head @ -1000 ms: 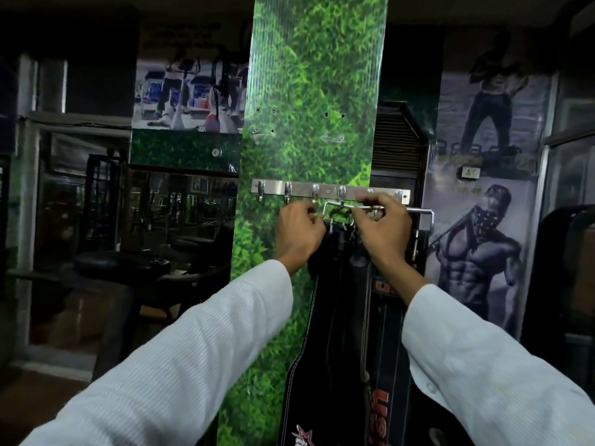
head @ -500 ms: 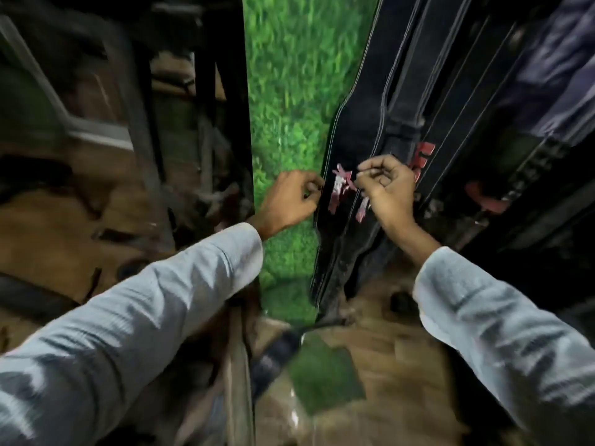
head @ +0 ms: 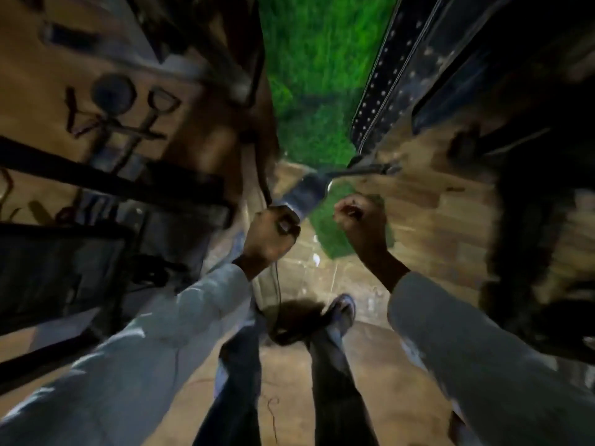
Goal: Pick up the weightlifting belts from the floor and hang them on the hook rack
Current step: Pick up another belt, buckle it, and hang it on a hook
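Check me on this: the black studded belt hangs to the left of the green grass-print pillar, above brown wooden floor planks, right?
Not quite. The head view shows the black studded belt hanging to the right of the green grass-print pillar, not its left. The brown wooden floor planks below are as you say.

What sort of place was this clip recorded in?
Probably a gym, though the frame is blurred. A black studded weightlifting belt hangs against a green grass-print panel, a metal cable handle lies on the brown floor, and dark equipment frames stand at left.
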A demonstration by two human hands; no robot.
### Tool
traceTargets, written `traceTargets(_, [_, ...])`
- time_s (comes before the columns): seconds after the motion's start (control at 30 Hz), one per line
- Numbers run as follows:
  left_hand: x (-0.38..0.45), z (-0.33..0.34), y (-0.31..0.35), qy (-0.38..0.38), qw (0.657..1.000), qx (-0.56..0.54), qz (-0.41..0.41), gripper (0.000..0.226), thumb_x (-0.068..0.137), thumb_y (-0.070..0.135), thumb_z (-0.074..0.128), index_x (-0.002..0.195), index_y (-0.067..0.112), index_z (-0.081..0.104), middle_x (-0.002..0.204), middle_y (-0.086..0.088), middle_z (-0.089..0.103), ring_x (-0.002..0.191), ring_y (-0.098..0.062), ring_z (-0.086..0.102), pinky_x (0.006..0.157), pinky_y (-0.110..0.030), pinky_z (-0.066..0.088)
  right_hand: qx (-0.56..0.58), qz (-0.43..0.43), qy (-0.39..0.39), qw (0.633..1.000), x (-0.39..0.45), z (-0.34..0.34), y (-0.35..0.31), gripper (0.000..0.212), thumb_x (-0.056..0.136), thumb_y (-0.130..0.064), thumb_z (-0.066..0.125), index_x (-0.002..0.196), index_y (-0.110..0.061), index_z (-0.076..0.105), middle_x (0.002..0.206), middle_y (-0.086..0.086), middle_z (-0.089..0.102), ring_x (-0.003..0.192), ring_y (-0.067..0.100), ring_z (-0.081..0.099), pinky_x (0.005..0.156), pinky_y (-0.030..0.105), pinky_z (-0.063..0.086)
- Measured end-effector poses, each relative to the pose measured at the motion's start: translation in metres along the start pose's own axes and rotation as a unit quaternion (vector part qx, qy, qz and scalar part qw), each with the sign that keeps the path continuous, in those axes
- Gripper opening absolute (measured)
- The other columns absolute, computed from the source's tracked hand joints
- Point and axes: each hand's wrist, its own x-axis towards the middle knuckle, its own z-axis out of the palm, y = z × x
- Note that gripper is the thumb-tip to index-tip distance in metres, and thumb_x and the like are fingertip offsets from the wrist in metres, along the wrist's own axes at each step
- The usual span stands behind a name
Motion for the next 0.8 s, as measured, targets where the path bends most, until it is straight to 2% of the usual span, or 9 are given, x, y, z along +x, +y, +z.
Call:
traceTargets(0.07, [-0.014,0.029,-0.055,-0.008,0.997,-0.007,-0.073,0.006,0.073,0.025,0.067,0.078,0.021,0.068,0.073,0.004,0.073,0.071,-0.025,0.075,0.068,-0.032,0.06,0.009,0.058,-0.015,0.998,-0.008,0.032,0.056,0.011,0.07,-0.007,0.069,0.074,-0.016,0.072,0.064,-0.01,0.067,0.058,0.001,0.063,0.062,0.027,0.054])
traceTargets(0.17, [-0.039,0.074,-0.141,-0.039,0.987,-0.016,-0.152,0.01,0.073,0.026,0.071,0.082,0.021,0.069,0.075,0.004,0.075,0.064,-0.017,0.073,0.064,-0.04,0.064,-0.02,0.144,-0.05,0.988,-0.024,0.076,0.139,0.023,0.068,-0.012,0.067,0.07,-0.035,0.071,0.067,-0.008,0.072,0.061,0.015,0.068,0.069,0.039,0.057])
traceTargets(0.27, [-0.058,0.116,-0.217,-0.059,0.98,0.002,-0.19,0.008,0.075,0.028,0.073,0.081,0.028,0.068,0.079,0.007,0.075,0.072,-0.014,0.074,0.069,-0.044,0.064,-0.042,0.192,-0.073,0.978,-0.043,0.114,0.211,0.021,0.068,-0.02,0.063,0.072,-0.039,0.072,0.072,-0.003,0.075,0.062,0.02,0.07,0.071,0.04,0.056])
traceTargets(0.37, [-0.071,0.145,-0.265,-0.066,0.978,0.04,-0.195,0.014,0.078,0.033,0.067,0.088,0.024,0.071,0.088,0.003,0.076,0.087,-0.021,0.073,0.081,-0.042,0.06,-0.068,0.244,-0.101,0.962,-0.056,0.148,0.27,0.02,0.071,-0.016,0.065,0.076,-0.033,0.075,0.074,-0.002,0.075,0.063,0.017,0.071,0.065,0.032,0.052])
traceTargets(0.43, [-0.075,0.162,-0.295,-0.062,0.976,0.048,-0.205,0.015,0.079,0.026,0.069,0.089,0.015,0.072,0.088,-0.005,0.076,0.087,-0.023,0.071,0.081,-0.043,0.059,-0.102,0.243,-0.143,0.954,-0.064,0.169,0.312,0.021,0.077,-0.012,0.069,0.081,-0.031,0.076,0.078,-0.004,0.076,0.069,0.012,0.072,0.067,0.029,0.054])
traceTargets(0.5, [-0.076,0.18,-0.322,-0.078,0.97,0.043,-0.228,0.015,0.081,0.023,0.07,0.089,0.011,0.071,0.089,-0.008,0.077,0.086,-0.024,0.072,0.08,-0.041,0.059,-0.15,0.211,-0.186,0.948,-0.07,0.184,0.348,0.022,0.08,-0.009,0.071,0.085,-0.029,0.077,0.089,-0.004,0.079,0.082,0.013,0.075,0.073,0.027,0.055])
traceTargets(0.6, [-0.074,0.21,-0.367,-0.096,0.96,0.053,-0.258,0.02,0.078,0.034,0.064,0.088,0.018,0.07,0.086,-0.005,0.078,0.082,-0.024,0.074,0.075,-0.039,0.061,-0.176,0.224,-0.193,0.939,-0.071,0.202,0.407,0.024,0.077,-0.003,0.074,0.09,-0.023,0.08,0.096,0.0,0.08,0.097,0.019,0.074,0.081,0.026,0.053])
traceTargets(0.7, [-0.072,0.238,-0.402,-0.12,0.954,0.058,-0.27,0.005,0.085,0.024,0.07,0.082,0.024,0.066,0.077,0.004,0.073,0.076,-0.017,0.072,0.07,-0.036,0.06,-0.202,0.228,-0.196,0.932,-0.077,0.204,0.461,0.025,0.075,-0.009,0.075,0.086,-0.031,0.076,0.092,-0.005,0.079,0.097,0.017,0.074,0.089,0.029,0.056])
traceTargets(0.8, [-0.061,0.26,-0.418,-0.132,0.95,0.048,-0.279,0.005,0.081,0.03,0.065,0.078,0.027,0.062,0.075,0.003,0.07,0.078,-0.024,0.074,0.07,-0.035,0.059,-0.256,0.199,-0.262,0.909,-0.087,0.203,0.51,0.023,0.077,-0.011,0.071,0.093,-0.026,0.079,0.102,0.001,0.08,0.102,0.025,0.073,0.095,0.037,0.057])
